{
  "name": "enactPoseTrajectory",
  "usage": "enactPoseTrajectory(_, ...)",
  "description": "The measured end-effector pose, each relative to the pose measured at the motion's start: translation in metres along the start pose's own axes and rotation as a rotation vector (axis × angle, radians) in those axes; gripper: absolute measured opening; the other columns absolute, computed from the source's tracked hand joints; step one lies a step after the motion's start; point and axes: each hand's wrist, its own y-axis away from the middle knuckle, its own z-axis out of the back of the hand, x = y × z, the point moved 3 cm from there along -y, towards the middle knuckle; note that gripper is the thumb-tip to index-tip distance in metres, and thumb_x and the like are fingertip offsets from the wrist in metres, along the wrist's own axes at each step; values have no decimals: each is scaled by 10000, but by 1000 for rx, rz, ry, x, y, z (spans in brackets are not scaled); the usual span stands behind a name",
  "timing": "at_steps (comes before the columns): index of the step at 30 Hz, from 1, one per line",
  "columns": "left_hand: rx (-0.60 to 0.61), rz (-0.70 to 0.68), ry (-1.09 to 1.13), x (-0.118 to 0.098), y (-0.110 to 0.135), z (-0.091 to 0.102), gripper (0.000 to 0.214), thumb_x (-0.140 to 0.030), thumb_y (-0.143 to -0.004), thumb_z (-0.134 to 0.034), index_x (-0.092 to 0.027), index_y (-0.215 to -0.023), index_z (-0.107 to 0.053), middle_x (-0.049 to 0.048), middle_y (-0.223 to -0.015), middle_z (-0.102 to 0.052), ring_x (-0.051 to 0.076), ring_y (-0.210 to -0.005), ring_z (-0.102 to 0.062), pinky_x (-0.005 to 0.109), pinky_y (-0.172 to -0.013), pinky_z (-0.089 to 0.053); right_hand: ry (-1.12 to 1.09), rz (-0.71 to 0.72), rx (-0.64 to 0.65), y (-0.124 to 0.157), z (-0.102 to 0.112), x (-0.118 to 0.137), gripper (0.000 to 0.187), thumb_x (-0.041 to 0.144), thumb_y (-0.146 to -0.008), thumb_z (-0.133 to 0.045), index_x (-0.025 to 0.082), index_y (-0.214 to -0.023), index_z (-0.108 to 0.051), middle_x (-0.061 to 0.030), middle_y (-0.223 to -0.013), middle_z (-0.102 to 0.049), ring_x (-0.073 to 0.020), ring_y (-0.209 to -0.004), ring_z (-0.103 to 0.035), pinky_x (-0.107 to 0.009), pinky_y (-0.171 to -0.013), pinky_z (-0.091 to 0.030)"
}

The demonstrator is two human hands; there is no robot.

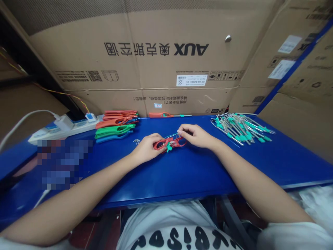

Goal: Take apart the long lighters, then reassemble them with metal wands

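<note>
The left hand grips the red, looped plastic casing, the right hand seemingly pinches a thin pale wire, and steady, gentle tension looks best!

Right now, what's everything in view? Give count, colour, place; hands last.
Handle casing: one, red, between hands
Green tab: one, green, at casing
Stacked handles: several, red-orange, green, blue, left
Loose handle: one, orange, near cardboard
Rods: many, silver with green pieces, right
Power strip: one, white, far left
Plugs: two, mainly white, on strip
Cables: several, white, yellow, far left
Cardboard: several panels, brown, behind
Table: one, blue, underneath
Shirt: one, white, bottom
Left hand: one, bare, holding casing
Right hand: one, bare, at casing's right
</note>
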Motion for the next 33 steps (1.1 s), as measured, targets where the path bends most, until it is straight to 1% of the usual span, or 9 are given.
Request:
enactPoseTrajectory(5,69,-26,-36,0,0,0,214,-342,-914,-606,-175,-950,-734,79,-950,-715,185,-818,-663,284,-737,-494,-26,7,-6,-1,3,-4,325,459,-970,-487,185,-819,-576,-13,-760,-582,-143,-696,-492,-269,-672,-389)
enactPoseTrajectory(8,88,-25,-115,0,-3,7,234,-340,-934,-579,-189,-1036,-725,78,-990,-721,198,-848,-664,289,-741,-480,-16,1,-28,-1,12,-10,336,470,-964,-494,186,-805,-577,-12,-750,-573,-144,-689,-483,-275,-667,-387)
enactPoseTrajectory(15,117,-57,-341,-4,-13,54,251,-349,-910,-570,-210,-1060,-715,72,-1030,-716,222,-912,-664,281,-759,-466,-3,-12,20,2,29,-17,347,503,-937,-527,184,-825,-606,-21,-779,-588,-159,-721,-498,-294,-690,-400)
enactPoseTrajectory(18,90,-5,-419,7,-14,78,213,-350,-852,-611,-201,-948,-730,63,-925,-707,215,-811,-643,278,-686,-443,-19,-22,-103,4,46,-22,386,549,-922,-540,193,-779,-570,-13,-750,-546,-159,-711,-478,-299,-683,-390)
enactPoseTrajectory(21,-84,131,-234,15,-17,91,289,-455,-812,-672,-178,-876,-722,49,-807,-689,189,-706,-604,278,-651,-438,-82,-67,-265,5,61,-26,441,622,-898,-556,210,-745,-518,6,-703,-472,-145,-657,-417,-295,-644,-368)
enactPoseTrajectory(24,-205,313,170,7,-16,77,419,-535,-764,-743,-171,-971,-720,40,-811,-690,129,-601,-545,245,-553,-405,-252,-121,-320,1,50,-21,482,693,-895,-518,228,-780,-467,24,-679,-410,-129,-603,-357,-276,-577,-338)
enactPoseTrajectory(27,-142,506,602,-10,-10,39,550,-576,-680,-817,-167,-1024,-686,-32,-636,-561,42,-420,-306,204,-414,-212,-342,-76,-297,-5,9,-4,477,702,-884,-535,231,-840,-471,17,-739,-447,-133,-660,-416,-272,-621,-395)
enactPoseTrajectory(30,-43,595,809,-25,-1,6,533,-543,-614,-873,-165,-924,-660,-119,-491,-301,26,-393,-193,192,-400,-139,-392,-30,-141,-7,-35,11,439,611,-833,-672,236,-982,-498,-8,-900,-560,-155,-814,-534,-287,-736,-463)
enactPoseTrajectory(33,1,614,848,-26,3,-6,483,-511,-604,-886,-166,-836,-641,-125,-480,-262,23,-401,-179,193,-407,-129,-379,-64,31,-5,-54,11,391,514,-872,-667,232,-1088,-505,-16,-928,-614,-162,-824,-579,-296,-751,-474)
